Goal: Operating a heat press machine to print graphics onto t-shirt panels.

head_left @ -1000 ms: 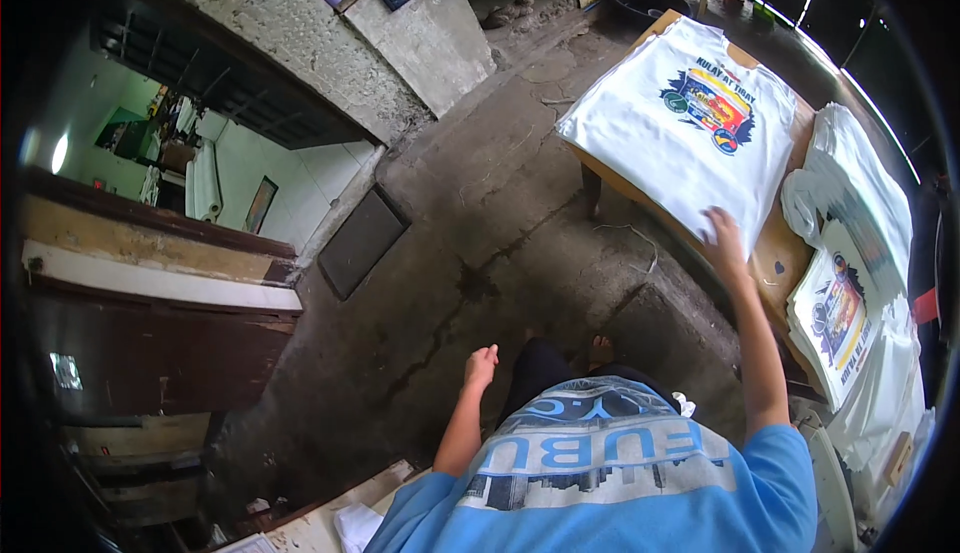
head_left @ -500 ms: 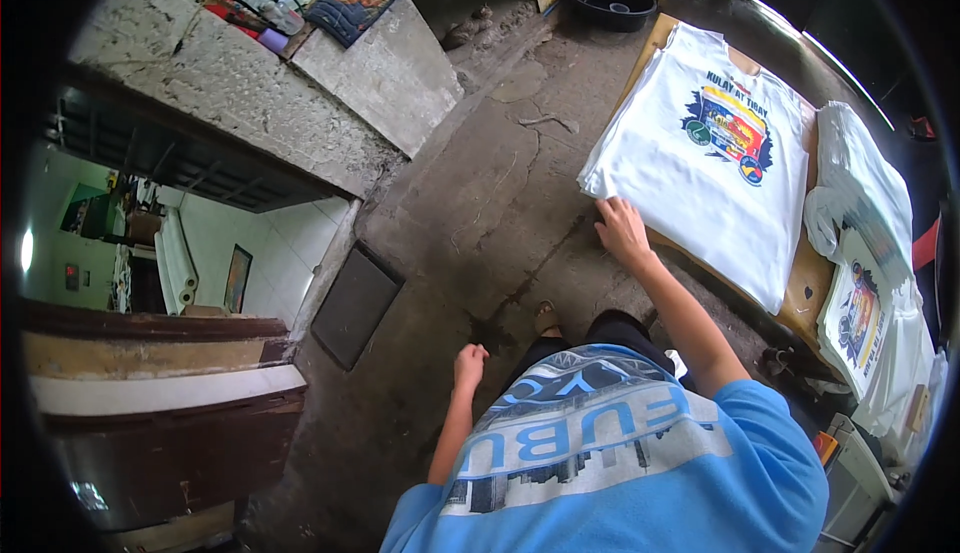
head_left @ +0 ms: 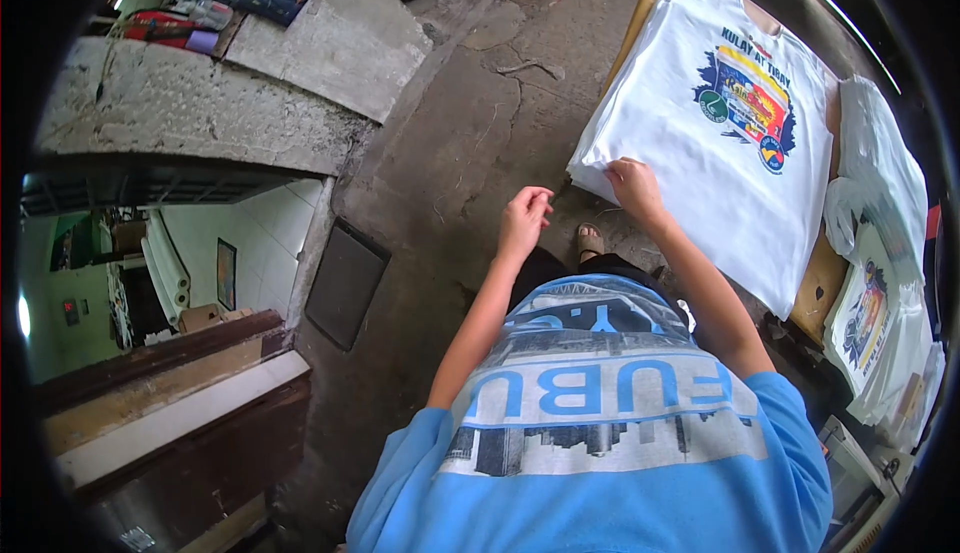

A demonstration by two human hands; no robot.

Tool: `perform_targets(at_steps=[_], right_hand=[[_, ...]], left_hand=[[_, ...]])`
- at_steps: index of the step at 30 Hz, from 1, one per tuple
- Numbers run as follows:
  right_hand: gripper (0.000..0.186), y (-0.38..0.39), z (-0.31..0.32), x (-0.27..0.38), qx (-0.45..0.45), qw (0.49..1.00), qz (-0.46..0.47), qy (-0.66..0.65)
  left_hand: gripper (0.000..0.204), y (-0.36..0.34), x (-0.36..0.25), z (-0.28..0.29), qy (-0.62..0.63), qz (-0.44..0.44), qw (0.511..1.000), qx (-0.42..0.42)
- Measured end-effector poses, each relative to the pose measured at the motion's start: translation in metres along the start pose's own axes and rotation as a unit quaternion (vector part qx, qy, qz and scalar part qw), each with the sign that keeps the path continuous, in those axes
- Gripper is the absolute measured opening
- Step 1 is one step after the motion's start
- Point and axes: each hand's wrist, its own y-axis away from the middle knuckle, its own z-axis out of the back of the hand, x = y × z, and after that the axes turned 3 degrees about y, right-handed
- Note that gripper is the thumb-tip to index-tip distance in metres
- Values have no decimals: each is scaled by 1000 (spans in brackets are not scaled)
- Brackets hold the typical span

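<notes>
A stack of white printed T-shirts [head_left: 690,188] lies flat on a wooden board [head_left: 648,15] at the right, the top one bearing a colourful print below its neckline. My right hand [head_left: 637,193] is at the near left corner of the top T-shirt, thumb and fingers closed on its hem. To its left, my left hand [head_left: 525,221] hovers over the floor, apart from the cloth. Its fingers are loosely bent and a little apart, with nothing visible in them.
More white shirts [head_left: 880,153] hang and lie in a pile along the far right. A concrete ledge [head_left: 200,103] with folded cloth and small items runs along the upper left. Below it are a dark mat [head_left: 346,283] on the floor and brown wooden furniture [head_left: 200,433].
My left hand has risen and come right, closer to the shirt stack, its fist loosening. My right hand has closed on the hem at the corner. The view has shifted a little.
</notes>
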Motion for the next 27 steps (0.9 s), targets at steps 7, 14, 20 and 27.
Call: perform_targets(at_steps=[7, 14, 20, 27], right_hand=[[18, 1, 12, -16, 49, 966, -202, -155], [22, -2, 17, -17, 33, 952, -236, -194], [22, 5, 43, -42, -100, 920, -293, -238], [41, 10, 56, -16, -111, 987, -113, -23]], left_hand=[[23, -50, -11, -50, -21, 96, 995, 23], [21, -68, 2, -59, -131, 49, 990, -8], [17, -76, -4, -51, -170, 40, 984, 22], [17, -78, -13, -44, -141, 7, 989, 35]])
